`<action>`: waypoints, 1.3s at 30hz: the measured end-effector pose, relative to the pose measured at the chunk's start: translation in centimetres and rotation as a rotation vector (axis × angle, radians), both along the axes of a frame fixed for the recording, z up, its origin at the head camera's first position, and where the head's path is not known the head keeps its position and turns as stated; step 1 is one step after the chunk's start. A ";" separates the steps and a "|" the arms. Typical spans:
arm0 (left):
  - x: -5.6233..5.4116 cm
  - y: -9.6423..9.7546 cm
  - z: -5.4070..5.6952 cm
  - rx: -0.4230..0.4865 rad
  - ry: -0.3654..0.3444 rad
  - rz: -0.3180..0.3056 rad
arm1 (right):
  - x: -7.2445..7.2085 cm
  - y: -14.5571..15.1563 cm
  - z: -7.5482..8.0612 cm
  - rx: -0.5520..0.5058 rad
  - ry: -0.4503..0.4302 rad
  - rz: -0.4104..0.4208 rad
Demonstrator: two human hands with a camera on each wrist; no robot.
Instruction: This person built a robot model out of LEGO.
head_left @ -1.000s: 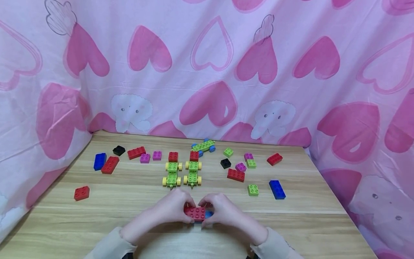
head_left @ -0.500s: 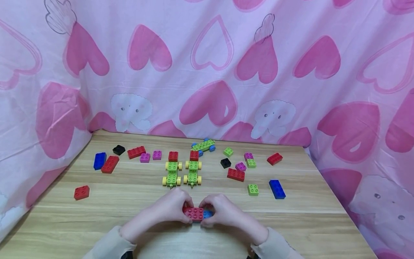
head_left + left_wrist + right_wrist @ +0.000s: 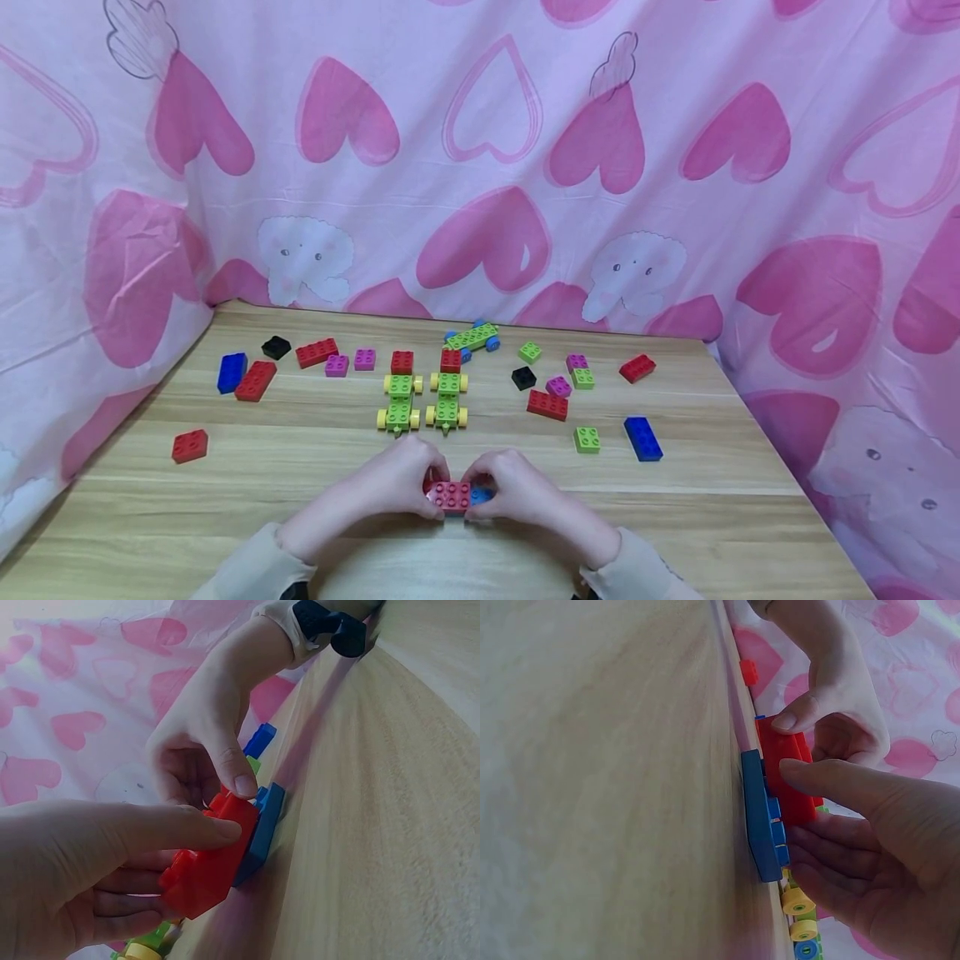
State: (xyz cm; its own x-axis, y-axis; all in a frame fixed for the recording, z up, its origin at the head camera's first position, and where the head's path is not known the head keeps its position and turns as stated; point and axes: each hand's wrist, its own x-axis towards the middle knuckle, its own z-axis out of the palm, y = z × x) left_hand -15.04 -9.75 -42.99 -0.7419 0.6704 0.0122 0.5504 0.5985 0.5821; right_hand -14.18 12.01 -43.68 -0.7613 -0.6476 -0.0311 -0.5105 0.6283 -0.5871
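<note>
A red brick [image 3: 452, 497] with studs on top is held between both hands at the front middle of the table. My left hand [image 3: 408, 477] pinches its left end between thumb and fingers. The right hand [image 3: 516, 485] grips the same brick near its right end, thumb on the near side, as the right wrist view shows. Close under the red brick lies a blue brick [image 3: 759, 817], which sticks out to the right with several bare studs. In the left wrist view, the red brick [image 3: 214, 862] has a slanted end, and the blue brick [image 3: 262, 836] sits low by the tabletop.
Two green wheeled bases [image 3: 400, 404] with yellow wheels stand beyond the hands, red bricks [image 3: 402, 362] at their far ends. A green base with blue wheels [image 3: 472, 337] is farther back. Loose bricks lie on both sides, including a red one [image 3: 190, 446] and a blue one [image 3: 642, 439].
The red brick has shifted slightly left with the left hand, and a bit more of the blue brick shows at its right. In the last half second both hands barely move.
</note>
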 end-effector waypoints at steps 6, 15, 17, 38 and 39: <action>0.1 0.3 -0.3 -0.001 0.057 -0.025 | 0.0 0.1 -0.1 -0.001 -0.001 -0.002; 0.2 0.4 -0.3 0.003 0.045 -0.016 | -0.2 0.2 -0.1 0.048 -0.062 -0.022; 0.2 0.4 -0.3 -0.001 0.039 -0.014 | -0.2 0.3 -0.1 0.065 -0.081 -0.028; 0.3 0.6 -0.1 -0.022 0.014 -0.013 | -0.2 0.4 -0.1 0.083 -0.099 -0.045; 0.2 0.6 -0.1 -0.021 0.015 -0.016 | -0.2 0.4 -0.1 0.082 -0.104 -0.046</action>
State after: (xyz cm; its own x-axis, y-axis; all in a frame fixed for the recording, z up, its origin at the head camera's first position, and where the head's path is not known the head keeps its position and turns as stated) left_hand -14.79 -9.13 -43.13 -0.7312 0.6821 0.0092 0.5685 0.6018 0.5610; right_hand -14.42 12.38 -43.81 -0.7803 -0.6040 -0.1624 -0.4191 0.6977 -0.5810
